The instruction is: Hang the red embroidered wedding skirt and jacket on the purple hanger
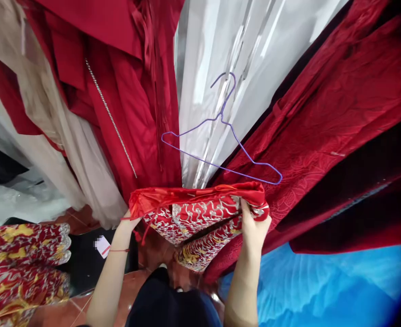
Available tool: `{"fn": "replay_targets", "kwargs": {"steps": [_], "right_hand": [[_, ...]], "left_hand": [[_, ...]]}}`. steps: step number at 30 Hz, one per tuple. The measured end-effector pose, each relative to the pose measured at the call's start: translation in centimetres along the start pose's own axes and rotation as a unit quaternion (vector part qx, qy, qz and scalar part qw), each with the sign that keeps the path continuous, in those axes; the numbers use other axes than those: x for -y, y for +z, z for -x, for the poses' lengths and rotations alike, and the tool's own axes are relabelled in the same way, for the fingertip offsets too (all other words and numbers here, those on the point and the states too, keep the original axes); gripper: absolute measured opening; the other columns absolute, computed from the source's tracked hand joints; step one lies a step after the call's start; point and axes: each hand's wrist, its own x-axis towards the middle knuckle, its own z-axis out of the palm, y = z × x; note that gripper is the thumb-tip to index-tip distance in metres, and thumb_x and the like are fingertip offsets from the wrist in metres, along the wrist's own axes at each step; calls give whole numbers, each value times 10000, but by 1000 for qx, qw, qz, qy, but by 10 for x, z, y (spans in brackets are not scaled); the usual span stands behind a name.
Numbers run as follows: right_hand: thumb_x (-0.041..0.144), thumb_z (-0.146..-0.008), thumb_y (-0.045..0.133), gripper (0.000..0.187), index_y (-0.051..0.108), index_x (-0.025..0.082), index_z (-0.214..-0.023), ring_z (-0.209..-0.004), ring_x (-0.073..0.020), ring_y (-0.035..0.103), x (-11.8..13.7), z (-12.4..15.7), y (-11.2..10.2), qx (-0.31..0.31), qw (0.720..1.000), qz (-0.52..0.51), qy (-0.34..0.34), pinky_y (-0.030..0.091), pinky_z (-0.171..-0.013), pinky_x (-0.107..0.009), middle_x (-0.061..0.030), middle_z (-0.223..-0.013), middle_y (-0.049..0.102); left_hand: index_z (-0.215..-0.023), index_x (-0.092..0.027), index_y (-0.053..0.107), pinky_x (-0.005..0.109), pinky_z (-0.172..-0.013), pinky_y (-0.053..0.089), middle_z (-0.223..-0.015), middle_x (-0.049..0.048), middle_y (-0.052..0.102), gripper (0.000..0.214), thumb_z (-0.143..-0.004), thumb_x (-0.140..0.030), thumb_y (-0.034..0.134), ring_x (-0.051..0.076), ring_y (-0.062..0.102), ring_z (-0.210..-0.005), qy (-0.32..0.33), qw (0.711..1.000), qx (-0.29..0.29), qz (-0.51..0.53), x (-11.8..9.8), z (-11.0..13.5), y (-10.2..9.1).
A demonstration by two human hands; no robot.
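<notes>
A red embroidered skirt [207, 211], with silver and gold patterning, hangs between my two hands, its red waistband stretched sideways. My left hand [131, 222] grips the waistband's left end; its fingers are mostly behind the cloth. At the right end, my right hand [254, 223] pinches the waistband, thumb on the near side. Just above the waistband is a purple wire hanger [221, 119], its lower bar close to the skirt's top edge. Whether the hanger touches the skirt I cannot tell.
Red garments [112, 100] hang at the left, a dark red lace dress [339, 109] at the right. White fabric [203, 59] hangs behind the hanger. A red and gold embroidered garment [20, 254] lies at lower left, beside a pale tag [102, 246]. Blue pleated fabric [326, 281] spreads at lower right.
</notes>
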Motion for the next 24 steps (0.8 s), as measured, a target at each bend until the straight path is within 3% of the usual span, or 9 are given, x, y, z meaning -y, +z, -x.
{"fn": "replay_targets", "kwargs": {"steps": [4, 6, 9, 12, 15, 19, 22, 24], "right_hand": [[472, -715, 752, 360, 739, 142, -859, -804, -230, 675, -24, -6, 0, -20, 999, -21, 18, 544, -768, -354, -96, -868, 762], [453, -711, 760, 319, 733, 149, -802, -761, -217, 661, -35, -6, 5, -16, 999, -25, 27, 540, -733, -337, -81, -812, 754], [439, -702, 761, 281, 694, 168, -672, -650, -189, 614, -48, -8, 16, 16, 999, -13, 37, 520, -646, -310, -48, -683, 715], [446, -713, 742, 273, 710, 175, -697, -645, -190, 615, -57, -14, 26, 101, 994, 1, 37, 529, -665, -322, -45, -714, 730], [461, -738, 717, 285, 729, 177, -765, -695, -204, 638, -69, -22, 29, 150, 988, 20, 40, 538, -735, -344, -50, -776, 747], [534, -770, 667, 376, 710, 176, -878, -814, -226, 654, -93, -31, 29, 80, 993, 42, 71, 526, -817, -360, -62, -870, 745], [625, -726, 643, 505, 662, 169, -943, -844, -243, 650, -115, -32, 35, 7, 989, 87, 122, 521, -835, -373, -75, -893, 725], [685, -705, 599, 629, 607, 157, -1047, -907, -255, 651, -128, -30, 46, -59, 979, 122, 149, 515, -884, -384, -103, -991, 713]], "left_hand": [[-1025, -174, 721, 509, -961, 562, -944, 128, 773, 472, -735, -547, 713, 346, 700, -1087, -65, 994, 81, 27, -4, -38, 9], [-926, -151, 734, 502, -902, 582, -873, 152, 769, 520, -715, -625, 703, 365, 719, -1027, -111, 983, 146, 27, -6, -60, 20], [-878, -156, 740, 452, -813, 598, -809, 122, 770, 472, -643, -562, 791, 348, 739, -932, -130, 963, 235, -34, -9, -87, 44], [-859, -146, 742, 426, -750, 589, -766, 90, 763, 428, -628, -501, 800, 324, 735, -828, -68, 954, 269, -116, -12, -109, 70], [-853, -138, 729, 416, -842, 558, -831, 100, 765, 457, -677, -560, 733, 325, 716, -907, -15, 961, 243, -130, -19, -131, 90], [-914, -146, 712, 379, -973, 494, -940, 104, 760, 500, -786, -618, 613, 316, 664, -1081, 99, 963, 196, -156, -34, -155, 106], [-825, -173, 667, 336, -853, 518, -820, 83, 733, 448, -863, -593, 514, 273, 689, -915, 194, 942, 184, -203, -40, -158, 118], [-762, -198, 621, 308, -746, 510, -714, 56, 690, 397, -874, -559, 502, 242, 675, -768, 218, 931, 187, -225, -40, -153, 126]]}}
